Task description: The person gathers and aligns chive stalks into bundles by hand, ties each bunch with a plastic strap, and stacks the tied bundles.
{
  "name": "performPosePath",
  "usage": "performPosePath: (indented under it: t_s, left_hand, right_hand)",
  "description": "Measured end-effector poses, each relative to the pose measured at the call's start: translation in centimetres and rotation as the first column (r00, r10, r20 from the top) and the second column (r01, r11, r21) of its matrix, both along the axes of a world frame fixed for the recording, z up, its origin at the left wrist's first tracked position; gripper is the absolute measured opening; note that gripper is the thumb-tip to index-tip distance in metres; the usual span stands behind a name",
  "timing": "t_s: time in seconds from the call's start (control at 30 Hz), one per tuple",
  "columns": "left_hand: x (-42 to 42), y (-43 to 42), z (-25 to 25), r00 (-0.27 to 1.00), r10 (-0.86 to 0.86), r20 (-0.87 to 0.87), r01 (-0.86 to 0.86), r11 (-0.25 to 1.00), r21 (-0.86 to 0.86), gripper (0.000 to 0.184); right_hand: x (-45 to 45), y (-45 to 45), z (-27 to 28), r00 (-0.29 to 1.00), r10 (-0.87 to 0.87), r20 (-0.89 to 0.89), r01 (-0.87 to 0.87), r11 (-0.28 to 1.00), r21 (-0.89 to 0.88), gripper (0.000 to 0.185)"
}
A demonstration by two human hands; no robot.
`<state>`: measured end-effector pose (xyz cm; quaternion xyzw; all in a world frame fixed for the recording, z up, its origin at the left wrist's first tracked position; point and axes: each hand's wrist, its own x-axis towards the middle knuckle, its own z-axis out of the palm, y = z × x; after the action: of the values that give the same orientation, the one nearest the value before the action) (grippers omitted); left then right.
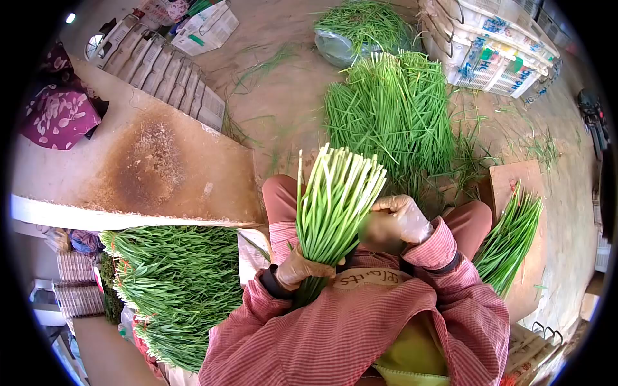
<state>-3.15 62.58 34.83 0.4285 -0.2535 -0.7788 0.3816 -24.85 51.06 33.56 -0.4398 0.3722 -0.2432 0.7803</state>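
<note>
Crates [502, 61] are standing far right; the left hand [300, 267] is clamping fingers around green stalks [338, 199], the right hand [407, 217] hovering beside, its fingers' state unclear.

You wear a finely striped pink top [367, 328] with dark cuffs [273, 284], tan lettered patch [372, 277], yellow-green layer [415, 350] and dusty-pink trousers [471, 226].

A purple patterned cloth [61, 117] lies at the left end of the tan slab [222, 164], whose middle bears a dark brown stain [147, 157]. Pale crates [164, 71] line the slab's far edge, with a white crate [209, 31] just beside them on the floor [273, 29]. Blue-marked crates [496, 55] stand stacked toward the floor's far right side.
</note>
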Motion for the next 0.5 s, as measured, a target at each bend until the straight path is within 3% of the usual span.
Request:
performPosePath:
  t_s: [0.03, 0.07, 0.1, 0.17, 0.2, 0.23, 0.27, 0.3, 0.33, 0.37, 0.4, 0.43, 0.47, 0.5]
  left_hand:
    - [0.2, -0.1, 0.1, 1.0, 0.003, 0.001, -0.003, 1.0, -0.004, 0.052]
    - [0.2, -0.2, 0.1, 0.998, -0.011, 0.069, 0.012, 1.0, -0.015, 0.052]
    - [0.3, -0.2, 0.1, 0.99, -0.027, 0.136, 0.031, 0.999, -0.024, 0.051]
    - [0.4, -0.1, 0.6, 0.983, -0.016, 0.182, 0.022, 0.999, -0.03, 0.047]
    - [0.3, 0.0, 1.1, 0.971, 0.013, 0.238, -0.004, 0.999, -0.038, 0.047]
    - [0.2, 0.1, 1.4, 0.955, 0.042, 0.293, -0.03, 0.998, -0.048, 0.046]
    - [0.1, 0.2, 1.4, 0.924, 0.037, 0.382, -0.007, 0.997, -0.08, 0.041]
    - [0.1, 0.2, 0.7, 0.924, 0.037, 0.38, -0.007, 0.997, -0.08, 0.041]
    - [0.2, 0.2, -0.6, 0.832, 0.095, 0.547, 0.033, 0.975, -0.22, 0.041]
    - [0.3, 0.2, -2.0, 0.712, 0.171, 0.681, 0.1, 0.935, -0.339, 0.041]
    - [0.8, 0.3, -3.0, 0.53, 0.141, 0.836, 0.229, 0.926, -0.301, 0.047]
    - [0.5, 0.2, -2.9, 0.534, 0.125, 0.836, 0.236, 0.928, -0.289, 0.047]
    - [0.1, -0.2, -2.7, 0.458, 0.118, 0.881, 0.283, 0.92, -0.27, 0.049]
    - [-0.1, -0.5, -2.5, 0.377, 0.124, 0.918, 0.324, 0.91, -0.257, 0.051]
  right_hand:
    - [-0.1, -0.4, -2.9, 0.952, -0.196, 0.233, 0.18, 0.98, 0.089, 0.006]
    - [-0.2, -1.5, -1.6, 0.964, -0.213, -0.16, 0.182, 0.966, -0.185, 0.008]
    - [-1.3, -2.9, -2.7, 0.93, -0.357, -0.09, 0.345, 0.931, -0.12, 0.01]
    - [-4.6, -6.0, -6.9, 0.78, -0.625, 0.022, 0.61, 0.753, -0.246, 0.011]
    - [-6.5, -7.6, -8.0, 0.578, -0.751, -0.32, 0.631, 0.66, -0.408, 0.014]
    - [-8.5, -8.4, -8.2, 0.142, -0.802, -0.58, 0.123, 0.595, -0.794, 0.013]
    - [-9.8, -8.8, -6.9, 0.044, -0.602, -0.797, -0.099, 0.791, -0.604, 0.011]
    - [-12.0, -10.0, -9.8, 0.085, -0.41, -0.908, -0.27, 0.868, -0.417, 0.026]
    - [-8.9, -8.0, -5.1, 0.133, -0.469, -0.873, -0.224, 0.844, -0.488, 0.042]
    - [-6.8, -6.0, -2.9, 0.271, -0.726, -0.632, -0.351, 0.537, -0.767, 0.053]
    - [-4.6, -4.6, 0.2, 0.547, -0.702, -0.456, -0.353, 0.301, -0.886, 0.059]
    - [-2.2, -3.2, 2.4, 0.7, -0.531, -0.477, -0.38, 0.287, -0.879, 0.059]
    - [-0.3, -2.5, 1.3, 0.797, -0.403, -0.45, -0.384, 0.238, -0.892, 0.053]
    - [1.5, -2.0, 0.4, 0.818, -0.328, -0.471, -0.422, 0.214, -0.881, 0.046]
